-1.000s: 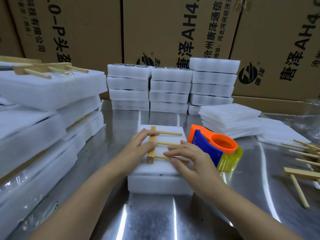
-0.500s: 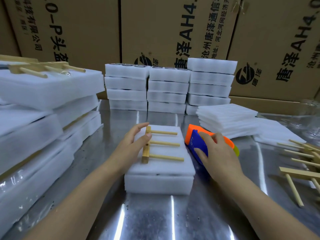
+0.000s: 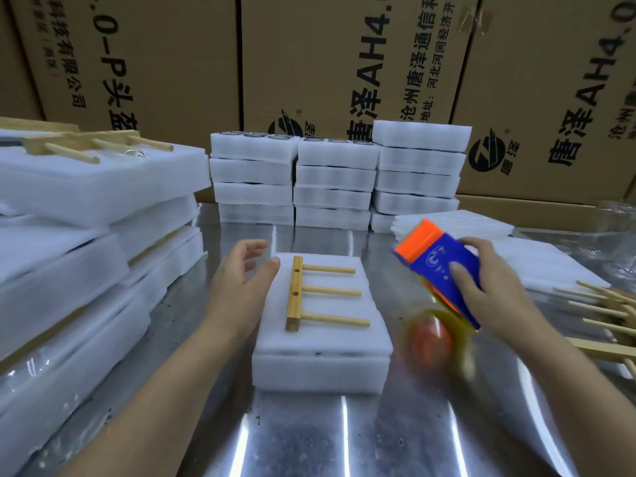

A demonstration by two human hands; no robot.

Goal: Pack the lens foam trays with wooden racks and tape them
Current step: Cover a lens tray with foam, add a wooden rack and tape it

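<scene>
Steel table (image 3: 309, 442): rack (image 3: 295, 294) atop foam tray (image 3: 320, 370); left grip (image 3: 239, 285) apart, right grip (image 3: 492, 290) clamping dispenser (image 3: 437, 266).

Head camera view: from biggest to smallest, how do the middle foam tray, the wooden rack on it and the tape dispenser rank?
1. foam tray
2-3. tape dispenser and wooden rack look alike; the dispenser is blurred and held up nearer the camera, so no ranking.

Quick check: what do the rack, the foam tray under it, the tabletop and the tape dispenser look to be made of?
Wooden rack: pale bare wood or bamboo, matte, with round dowels and drilled holes.
Foam tray: white, soft-looking foam, matte, with slightly fuzzy edges.
Table: metal, likely stainless steel, showing streaky light reflections.
Tape dispenser: smooth blue and orange plastic, it seems.
</scene>
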